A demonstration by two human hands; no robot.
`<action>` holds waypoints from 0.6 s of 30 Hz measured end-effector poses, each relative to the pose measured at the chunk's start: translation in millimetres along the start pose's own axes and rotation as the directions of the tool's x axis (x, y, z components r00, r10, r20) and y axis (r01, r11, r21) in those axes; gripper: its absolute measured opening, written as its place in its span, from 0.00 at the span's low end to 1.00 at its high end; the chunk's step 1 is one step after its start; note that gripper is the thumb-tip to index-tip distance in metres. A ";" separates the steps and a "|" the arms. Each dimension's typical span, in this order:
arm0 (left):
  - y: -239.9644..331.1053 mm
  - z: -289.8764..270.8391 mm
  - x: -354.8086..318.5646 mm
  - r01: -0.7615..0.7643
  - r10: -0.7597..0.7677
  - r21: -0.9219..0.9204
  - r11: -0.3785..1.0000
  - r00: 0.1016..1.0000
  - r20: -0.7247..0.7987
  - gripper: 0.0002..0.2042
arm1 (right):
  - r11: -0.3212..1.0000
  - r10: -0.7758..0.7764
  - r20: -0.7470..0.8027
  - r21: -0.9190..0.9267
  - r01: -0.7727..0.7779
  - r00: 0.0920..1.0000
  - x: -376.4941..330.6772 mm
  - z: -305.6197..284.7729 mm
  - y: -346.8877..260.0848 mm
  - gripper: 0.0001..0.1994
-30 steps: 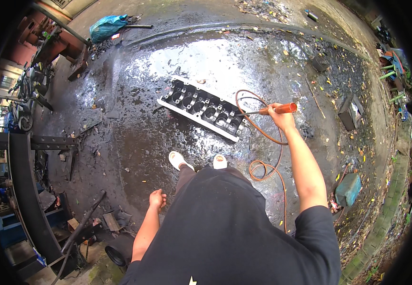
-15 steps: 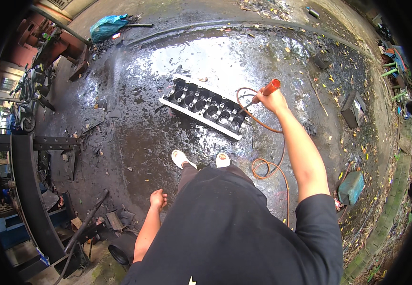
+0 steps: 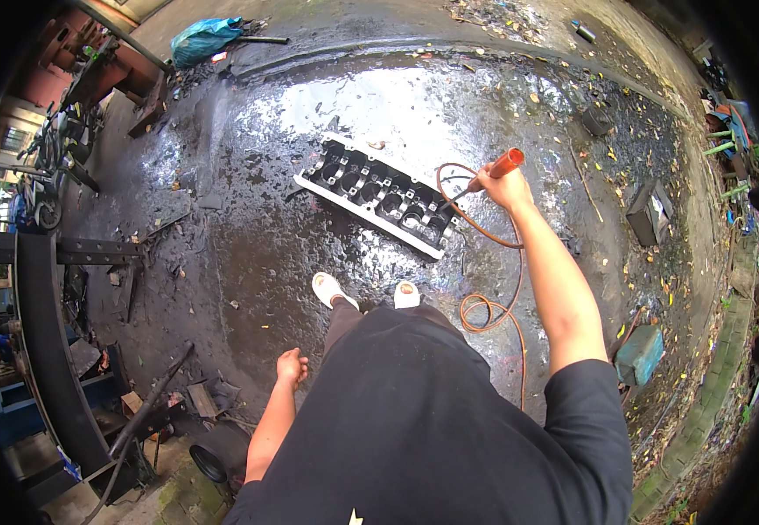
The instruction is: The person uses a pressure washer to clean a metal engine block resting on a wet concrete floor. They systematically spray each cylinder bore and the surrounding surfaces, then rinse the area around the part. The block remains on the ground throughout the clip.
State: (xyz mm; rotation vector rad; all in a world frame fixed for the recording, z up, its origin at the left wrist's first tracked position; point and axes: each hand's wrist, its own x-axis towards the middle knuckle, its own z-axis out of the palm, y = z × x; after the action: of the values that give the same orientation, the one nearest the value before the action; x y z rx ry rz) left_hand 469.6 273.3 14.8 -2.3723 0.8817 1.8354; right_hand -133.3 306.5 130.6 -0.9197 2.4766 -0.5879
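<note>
My right hand is closed around a spray gun with an orange-red cylindrical body. Its thin dark nozzle points down and left at the right end of an engine block. The block is long and metal, with a row of dark round bores and a pale rim, and it lies slanted on the wet floor. An orange-brown hose loops beside the block and coils on the ground below my right forearm. My left hand hangs low by my left side, its fingers curled in and nothing seen in them.
Wet, oily concrete floor surrounds my white shoes. At the left stand a dark steel frame and a motorcycle. A blue bag lies far left. On the right are a dark box and a teal container.
My view has shifted slightly. The spray gun stays at the block's right end, tipped a little differently, with its cylinder slightly right and lower in view. My left hand stays put.
</note>
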 end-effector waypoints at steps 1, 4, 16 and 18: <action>0.2 0.2 -0.1 -0.007 0.007 0.010 1.000 1.000 -0.001 0.13 | 0.999 0.005 -0.001 0.035 -0.005 1.000 1.1 0.4 1.4 0.10; 0.0 1.0 -0.9 0.006 -0.006 -0.011 1.000 1.000 -0.006 0.13 | 0.999 0.012 0.013 0.041 -0.013 1.000 6.7 2.2 6.8 0.10; 2.4 -4.4 5.3 0.000 0.000 0.038 0.999 1.000 -0.016 0.13 | 0.999 -0.002 0.003 0.043 0.002 1.000 14.2 2.3 14.7 0.09; 3.0 -5.2 7.2 -0.002 0.002 0.025 1.000 1.000 -0.011 0.13 | 0.999 -0.001 0.021 0.048 0.000 1.000 16.5 2.9 15.6 0.09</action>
State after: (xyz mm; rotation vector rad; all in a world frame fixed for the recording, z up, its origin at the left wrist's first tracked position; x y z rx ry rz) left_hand 474.0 266.0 10.9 -2.3697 0.9031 1.8026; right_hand -151.0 305.3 116.0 -0.9041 2.4333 -0.6318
